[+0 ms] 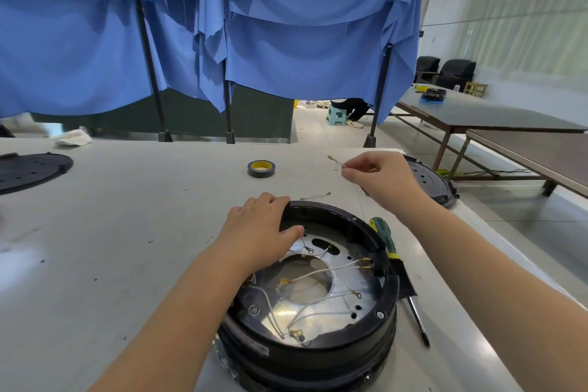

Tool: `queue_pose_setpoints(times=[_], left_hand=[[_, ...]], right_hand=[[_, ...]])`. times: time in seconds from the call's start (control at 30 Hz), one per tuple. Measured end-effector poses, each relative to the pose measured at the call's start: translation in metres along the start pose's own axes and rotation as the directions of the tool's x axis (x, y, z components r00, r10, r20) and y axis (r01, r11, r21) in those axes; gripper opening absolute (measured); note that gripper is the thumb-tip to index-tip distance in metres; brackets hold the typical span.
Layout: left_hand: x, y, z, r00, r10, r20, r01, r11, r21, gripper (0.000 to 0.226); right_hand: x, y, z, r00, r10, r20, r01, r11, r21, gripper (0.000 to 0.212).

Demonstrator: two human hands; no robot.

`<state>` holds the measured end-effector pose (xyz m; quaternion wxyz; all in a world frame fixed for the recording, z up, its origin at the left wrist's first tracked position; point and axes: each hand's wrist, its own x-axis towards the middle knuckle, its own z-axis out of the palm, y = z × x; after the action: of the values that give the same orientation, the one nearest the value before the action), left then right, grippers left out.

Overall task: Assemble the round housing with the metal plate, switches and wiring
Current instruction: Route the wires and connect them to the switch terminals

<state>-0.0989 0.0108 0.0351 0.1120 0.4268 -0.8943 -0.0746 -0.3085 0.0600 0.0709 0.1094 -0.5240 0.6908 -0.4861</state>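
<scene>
Trouble could come if the thin wire [336,161] pinched in our right hand [378,177] slips from so light a hold, or snags the leads already lying on the metal plate [321,299]. Our left hand [261,232] rests curled over the far rim of the round housing [318,337], which sits on the table [127,216] just below it, with the right hand raised beyond.
</scene>
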Motion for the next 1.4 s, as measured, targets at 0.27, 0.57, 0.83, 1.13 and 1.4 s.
queue_pose_setpoints(times=[0.27, 0.57, 0.83, 1.13, 1.4], left_hand=[[0.000, -0.007, -0.015, 1.000, -0.028, -0.011, 0.020, 0.897, -0.442, 0.038], [-0.001, -0.022, -0.033, 0.995, -0.102, 0.010, 0.078, 0.691, -0.719, 0.013], [-0.002, -0.024, -0.034, 0.999, -0.027, 0.041, 0.046, 0.811, -0.583, 0.014], [-0.008, -0.024, -0.038, 0.995, 0.053, 0.086, -0.009, 0.893, -0.450, 0.017], [-0.011, -0.024, -0.047, 0.991, 0.034, 0.128, 0.031, 0.881, -0.472, 0.014]], right_hand=[[-0.041, -0.035, 0.021, 0.991, -0.088, 0.102, 0.094, 0.994, -0.052, 0.006], [-0.054, -0.040, 0.039, 0.989, -0.025, 0.147, 0.024, 1.000, 0.005, 0.003], [-0.061, -0.037, 0.055, 0.980, -0.064, 0.187, 0.043, 0.993, 0.114, 0.006], [-0.066, -0.032, 0.058, 0.966, -0.084, 0.245, 0.091, 0.996, -0.018, 0.007], [-0.068, -0.033, 0.061, 0.972, -0.063, 0.226, 0.069, 0.997, -0.016, 0.008]])
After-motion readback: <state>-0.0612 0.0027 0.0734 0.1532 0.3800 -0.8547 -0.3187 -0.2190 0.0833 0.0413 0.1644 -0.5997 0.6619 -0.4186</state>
